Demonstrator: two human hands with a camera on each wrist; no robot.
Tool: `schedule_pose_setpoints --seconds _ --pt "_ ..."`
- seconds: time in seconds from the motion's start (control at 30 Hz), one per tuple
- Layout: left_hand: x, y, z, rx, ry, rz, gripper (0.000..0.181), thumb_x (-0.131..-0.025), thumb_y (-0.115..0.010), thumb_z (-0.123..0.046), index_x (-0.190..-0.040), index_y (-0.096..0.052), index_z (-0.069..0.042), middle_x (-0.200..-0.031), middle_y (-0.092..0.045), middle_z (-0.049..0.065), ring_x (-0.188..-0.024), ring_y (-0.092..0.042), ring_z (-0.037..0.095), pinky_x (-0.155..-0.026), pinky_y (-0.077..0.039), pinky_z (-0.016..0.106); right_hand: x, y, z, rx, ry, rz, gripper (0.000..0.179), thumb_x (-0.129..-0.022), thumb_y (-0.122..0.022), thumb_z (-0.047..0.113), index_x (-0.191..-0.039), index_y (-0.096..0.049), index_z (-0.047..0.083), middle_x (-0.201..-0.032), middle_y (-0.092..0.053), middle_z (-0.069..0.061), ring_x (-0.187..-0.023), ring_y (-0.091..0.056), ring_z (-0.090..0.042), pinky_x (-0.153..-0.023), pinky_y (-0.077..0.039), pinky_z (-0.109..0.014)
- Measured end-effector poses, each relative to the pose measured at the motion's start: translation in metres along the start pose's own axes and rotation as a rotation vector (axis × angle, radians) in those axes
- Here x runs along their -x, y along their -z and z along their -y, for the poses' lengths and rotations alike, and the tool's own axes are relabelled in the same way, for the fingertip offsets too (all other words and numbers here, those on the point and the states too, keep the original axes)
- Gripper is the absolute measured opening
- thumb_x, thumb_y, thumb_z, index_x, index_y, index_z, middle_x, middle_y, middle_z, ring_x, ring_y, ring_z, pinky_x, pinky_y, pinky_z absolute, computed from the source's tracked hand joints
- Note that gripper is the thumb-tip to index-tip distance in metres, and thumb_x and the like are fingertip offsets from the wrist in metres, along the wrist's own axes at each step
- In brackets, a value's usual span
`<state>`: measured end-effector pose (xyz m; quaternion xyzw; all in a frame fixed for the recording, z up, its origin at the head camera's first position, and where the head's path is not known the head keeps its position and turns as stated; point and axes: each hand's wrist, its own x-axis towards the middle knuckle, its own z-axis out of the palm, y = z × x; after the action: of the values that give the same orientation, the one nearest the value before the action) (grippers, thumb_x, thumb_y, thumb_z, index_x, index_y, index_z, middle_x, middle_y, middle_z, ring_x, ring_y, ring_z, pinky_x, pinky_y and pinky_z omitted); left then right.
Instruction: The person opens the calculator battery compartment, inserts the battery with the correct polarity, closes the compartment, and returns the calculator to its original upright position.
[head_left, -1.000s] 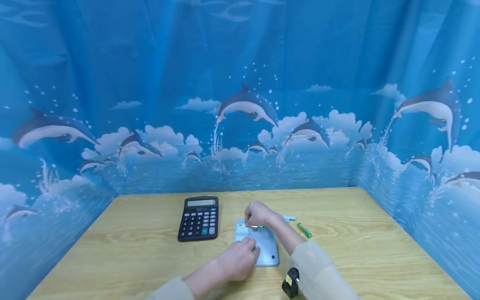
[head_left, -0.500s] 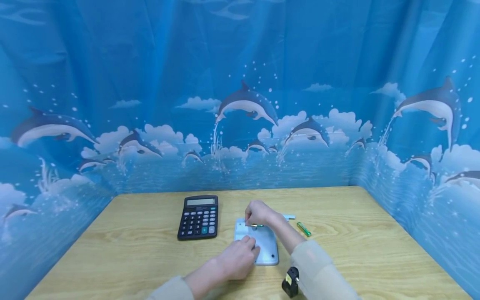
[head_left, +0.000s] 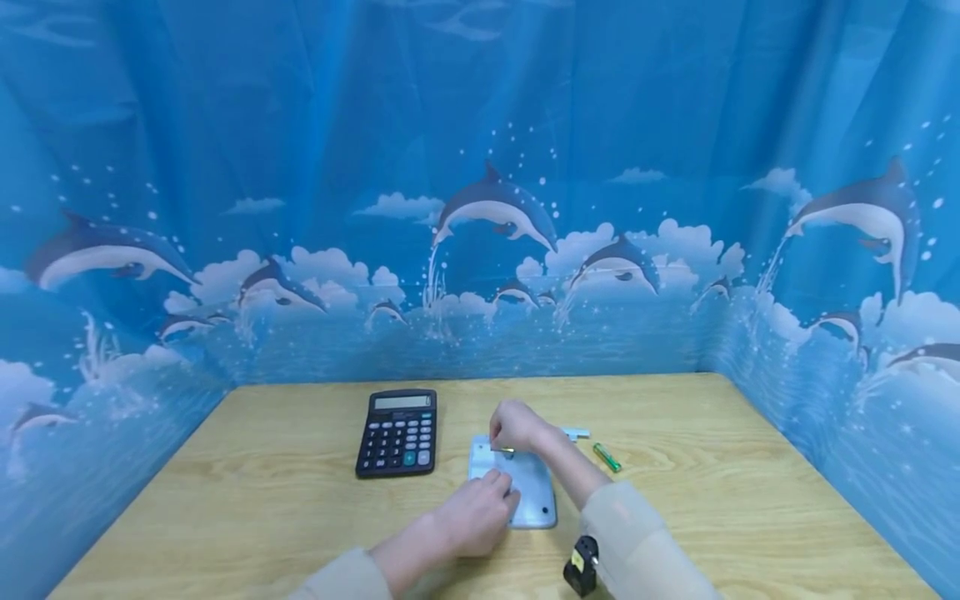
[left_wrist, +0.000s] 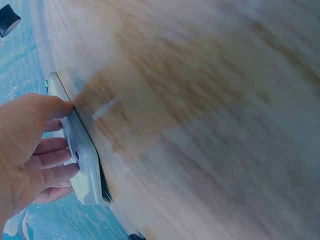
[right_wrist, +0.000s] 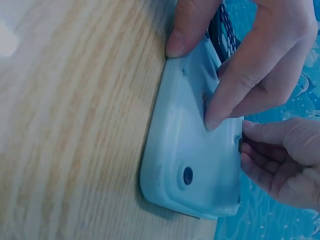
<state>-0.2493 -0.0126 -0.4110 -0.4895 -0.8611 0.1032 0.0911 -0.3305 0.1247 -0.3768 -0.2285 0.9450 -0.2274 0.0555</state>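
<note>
Slim gold-green metal battery (head_left: pixel 507 451): lies at casing's twelve o'clock, mostly hidden, apparently along nine-to-three.
Flat pale-blue plastic casing (head_left: pixel 533 497): lies beneath.
Right hand (head_left: pixel 513 426): nearer, at battery's twelve; pinches it.
Left hand (head_left: pixel 480 510): at seven, presses casing, fingers unclenched.

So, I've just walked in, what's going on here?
Someone is working on a pale blue device that lies on the wood-grain table. The left hand holds its near left side, while the right hand is at its far edge, close to a small shiny piece; whether it grips that piece is unclear. To the right lie a green battery and a pale strip, and to the left a black calculator, all untouched.
</note>
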Motion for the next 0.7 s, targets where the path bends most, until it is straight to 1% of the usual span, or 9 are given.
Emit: schedule_pose_setpoints --seconds 0.17,0.4,0.53,0.7 --pt "0.0003 0.0009 0.0009 0.008 -0.011 0.014 0.037 -0.082 -0.064 -0.019 -0.117 -0.061 -0.005 -0.099 -0.053 0.005 -0.087 -0.048 0.012 -0.068 -0.045 0.018 -0.0010 -0.0008 -0.0001 0.007 -0.014 0.010 0.014 -0.080 -0.068 0.004 -0.067 -0.069 0.009 -0.062 -0.059 0.003 -0.056 -0.051 -0.011 -0.051 -0.043 -0.023" --pt "0.0016 -0.0014 -0.0023 -0.044 -0.011 -0.038 0.036 -0.080 -0.065 -0.018 -0.113 -0.063 -0.005 -0.095 -0.053 0.004 -0.083 -0.048 0.012 -0.064 -0.044 0.019 -0.0002 -0.0019 0.0014 0.012 -0.020 0.006 0.015 -0.077 -0.068 0.000 -0.065 -0.068 0.008 -0.060 -0.058 0.003 -0.055 -0.050 -0.011 -0.050 -0.042 -0.023" --pt "0.0012 -0.0018 -0.0028 -0.030 -0.004 -0.018 0.037 -0.081 -0.065 -0.019 -0.115 -0.062 -0.005 -0.098 -0.053 0.004 -0.086 -0.048 0.012 -0.068 -0.045 0.019 -0.0023 -0.0028 0.0004 0.006 -0.045 0.008 0.015 -0.076 -0.069 0.000 -0.064 -0.067 0.009 -0.060 -0.058 0.003 -0.056 -0.050 -0.011 -0.051 -0.042 -0.023" --pt "0.0009 -0.0003 -0.0014 -0.012 0.006 0.003 0.038 -0.081 -0.064 -0.019 -0.116 -0.061 -0.006 -0.100 -0.054 0.004 -0.089 -0.049 0.012 -0.070 -0.046 0.019 -0.0037 -0.0005 0.0027 -0.016 -0.082 0.020 0.016 -0.077 -0.069 0.001 -0.064 -0.067 0.011 -0.062 -0.059 0.003 -0.058 -0.052 -0.012 -0.053 -0.045 -0.024"
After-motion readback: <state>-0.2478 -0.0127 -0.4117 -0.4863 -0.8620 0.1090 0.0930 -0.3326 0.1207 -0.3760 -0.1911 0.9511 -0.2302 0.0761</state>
